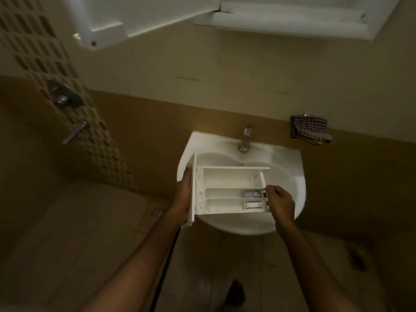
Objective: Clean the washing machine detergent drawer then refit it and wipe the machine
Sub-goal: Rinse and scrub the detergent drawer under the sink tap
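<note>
Drawer [229, 190] held level over white sink [292, 163], compartments up. Left hand [183, 194] grip closed round its front panel; right hand [280, 202] pinches the rear edge. Tap [245, 140] behind; checked cloth [309, 129] hangs on wall to the right.

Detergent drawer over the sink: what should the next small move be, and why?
Probably free the right hand and turn on the tap to start rinsing. The drawer is held over the sink, its front panel in the left hand and its far end pinched by the right. No water is running, and the compartments look stained.
</note>
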